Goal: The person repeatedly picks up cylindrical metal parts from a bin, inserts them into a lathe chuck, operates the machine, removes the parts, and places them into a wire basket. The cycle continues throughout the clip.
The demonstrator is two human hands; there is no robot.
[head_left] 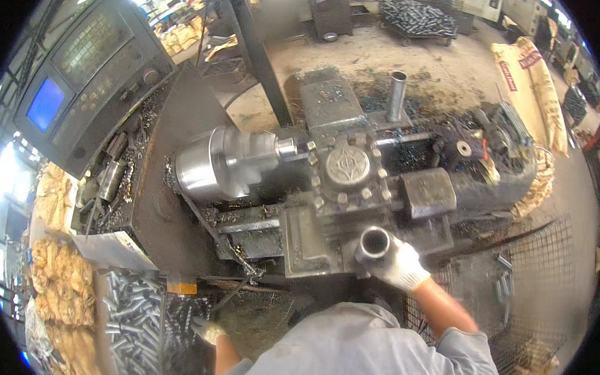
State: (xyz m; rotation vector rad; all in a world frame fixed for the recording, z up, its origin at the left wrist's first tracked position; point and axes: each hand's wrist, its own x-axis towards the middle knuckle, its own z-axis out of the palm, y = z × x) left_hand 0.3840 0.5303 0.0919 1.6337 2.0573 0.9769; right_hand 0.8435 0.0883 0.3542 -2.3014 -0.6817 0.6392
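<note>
My right hand (404,265), in a white glove, is closed around the side of an upright metal tube (374,242) at the near edge of the lathe's carriage. Low on the left, my gloved left hand (209,331) is beside a bin of dark metal pieces (180,321); its fingers are too small and blurred to read. Ahead is the square tool turret (347,166) with bolts around its round cap. To its left, the lathe chuck (212,161) looks smeared, as if turning, with a short bright metal workpiece (287,147) sticking out toward the turret.
A control panel (73,84) with a lit blue screen rises at the left. Below it lies a heap of cut metal tubes (130,328) beside stacked tan sacks (64,276). Another upright tube (396,97) stands behind the turret. Wire mesh (539,271) borders the right; a loaded cart (418,19) stands far back.
</note>
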